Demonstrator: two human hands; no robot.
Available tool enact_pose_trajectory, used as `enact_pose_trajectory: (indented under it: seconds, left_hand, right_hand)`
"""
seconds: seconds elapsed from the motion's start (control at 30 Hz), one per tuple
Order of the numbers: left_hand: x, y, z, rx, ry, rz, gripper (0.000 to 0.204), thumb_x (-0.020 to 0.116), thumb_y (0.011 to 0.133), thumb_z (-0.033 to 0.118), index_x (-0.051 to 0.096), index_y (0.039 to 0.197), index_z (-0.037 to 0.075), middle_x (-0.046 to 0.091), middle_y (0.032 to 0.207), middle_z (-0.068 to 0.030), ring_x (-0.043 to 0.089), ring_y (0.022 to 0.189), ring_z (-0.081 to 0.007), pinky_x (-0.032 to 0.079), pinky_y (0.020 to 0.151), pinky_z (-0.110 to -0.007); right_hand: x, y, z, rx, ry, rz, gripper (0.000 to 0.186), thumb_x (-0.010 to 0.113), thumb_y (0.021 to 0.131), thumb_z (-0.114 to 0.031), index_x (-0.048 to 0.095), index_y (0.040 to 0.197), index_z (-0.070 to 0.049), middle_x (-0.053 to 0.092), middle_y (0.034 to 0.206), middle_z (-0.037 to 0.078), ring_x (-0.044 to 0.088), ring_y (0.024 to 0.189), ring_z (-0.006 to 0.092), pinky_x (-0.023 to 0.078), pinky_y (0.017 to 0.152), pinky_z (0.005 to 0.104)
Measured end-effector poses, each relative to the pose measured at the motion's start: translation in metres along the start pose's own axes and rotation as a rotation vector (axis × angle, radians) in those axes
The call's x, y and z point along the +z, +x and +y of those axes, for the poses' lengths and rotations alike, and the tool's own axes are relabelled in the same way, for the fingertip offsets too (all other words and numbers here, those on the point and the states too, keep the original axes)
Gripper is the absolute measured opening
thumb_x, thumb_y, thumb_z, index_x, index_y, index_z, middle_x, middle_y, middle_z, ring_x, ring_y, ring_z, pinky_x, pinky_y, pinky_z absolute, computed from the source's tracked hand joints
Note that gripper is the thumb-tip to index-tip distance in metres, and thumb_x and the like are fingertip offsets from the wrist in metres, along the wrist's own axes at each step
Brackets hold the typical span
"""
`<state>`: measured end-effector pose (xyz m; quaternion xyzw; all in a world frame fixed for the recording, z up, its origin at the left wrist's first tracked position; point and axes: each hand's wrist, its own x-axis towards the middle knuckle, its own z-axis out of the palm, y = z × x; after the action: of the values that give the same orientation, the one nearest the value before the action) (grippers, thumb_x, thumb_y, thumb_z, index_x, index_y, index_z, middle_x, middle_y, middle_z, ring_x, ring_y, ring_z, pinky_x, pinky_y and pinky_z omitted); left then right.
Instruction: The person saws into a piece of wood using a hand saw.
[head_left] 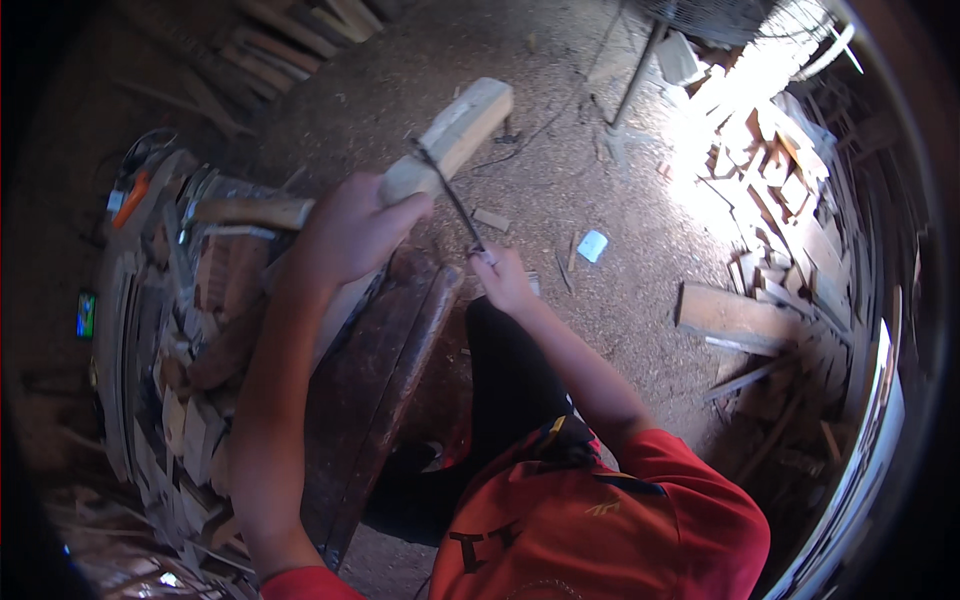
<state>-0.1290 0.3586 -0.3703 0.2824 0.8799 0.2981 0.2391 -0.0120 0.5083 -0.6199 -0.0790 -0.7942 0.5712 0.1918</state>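
Observation:
A thick pale piece of wood [466, 125] with a rounded near end points away from me over the dirt floor. My left hand [365, 225] is closed around that near end, its thumb lying along the wood. In my right hand [505, 278] is a thin, dark, file-like tool [455, 198], gripped at its near end. The tool slants up and left, crossing the wood just beyond my left thumb; its far tip shows past the wood's left edge. Whether it presses on the wood or only passes over it, I cannot tell.
A dark wooden bench [385, 370] stands below my left forearm. Left of it lie a wooden handle [250, 212], an orange-handled tool [130, 200] and stacked wood scraps. Offcuts [790, 210] are heaped at the right, near a loose board [740, 318]. A pale blue piece [593, 246] lies on the floor.

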Motion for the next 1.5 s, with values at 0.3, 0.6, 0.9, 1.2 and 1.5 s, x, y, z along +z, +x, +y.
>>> enact_pose_trajectory:
  seconds: [0.3,0.6,0.9,1.2,1.5]
  left_hand:
    - [0.003,0.003,-0.003,0.046,-0.031,0.033,0.035,0.067,0.086,0.03,0.07,0.087,-0.004,0.067,0.073,-0.0106,0.065,0.069,-0.0186,0.049,0.068,-0.034]
    - [0.003,0.002,-0.006,0.02,-0.03,0.054,0.032,0.067,0.09,0.027,0.069,0.095,-0.004,0.071,0.081,-0.0088,0.069,0.076,-0.0161,0.051,0.073,-0.03]
    - [0.008,0.007,-0.014,0.019,-0.054,0.074,0.034,0.068,0.091,0.029,0.069,0.099,-0.004,0.071,0.083,-0.0093,0.069,0.076,-0.0155,0.052,0.072,-0.028]
    - [0.012,-0.007,0.011,0.021,0.148,0.109,0.051,0.07,0.087,0.04,0.07,0.105,-0.008,0.073,0.09,-0.0203,0.071,0.087,-0.0292,0.052,0.081,-0.037]
    - [0.012,-0.051,0.058,0.181,0.113,0.097,0.046,0.072,0.087,0.035,0.069,0.104,-0.008,0.071,0.084,-0.0171,0.069,0.077,-0.0262,0.052,0.071,-0.038]
  right_hand:
    - [-0.017,-0.011,-0.02,0.13,0.017,-0.09,0.02,0.059,0.095,-0.019,0.058,0.092,0.001,0.06,0.075,0.019,0.063,0.071,0.0332,0.047,0.069,0.0422]
    - [-0.026,-0.019,-0.027,0.167,0.086,-0.129,0.026,0.059,0.097,-0.022,0.059,0.09,0.003,0.06,0.072,0.016,0.061,0.068,0.0257,0.048,0.068,0.0414]
    - [-0.052,-0.037,-0.043,0.213,0.101,-0.123,0.032,0.064,0.096,-0.031,0.065,0.09,0.0,0.063,0.071,0.012,0.063,0.069,0.0201,0.049,0.068,0.0385]
    - [-0.082,-0.059,-0.074,0.246,0.117,-0.139,0.043,0.064,0.098,-0.044,0.066,0.091,-0.002,0.062,0.074,0.01,0.059,0.07,0.0195,0.047,0.069,0.0364]
    - [-0.106,-0.066,-0.086,0.158,0.017,-0.001,0.034,0.063,0.1,-0.034,0.065,0.092,-0.001,0.061,0.074,0.01,0.058,0.072,0.016,0.045,0.066,0.034]
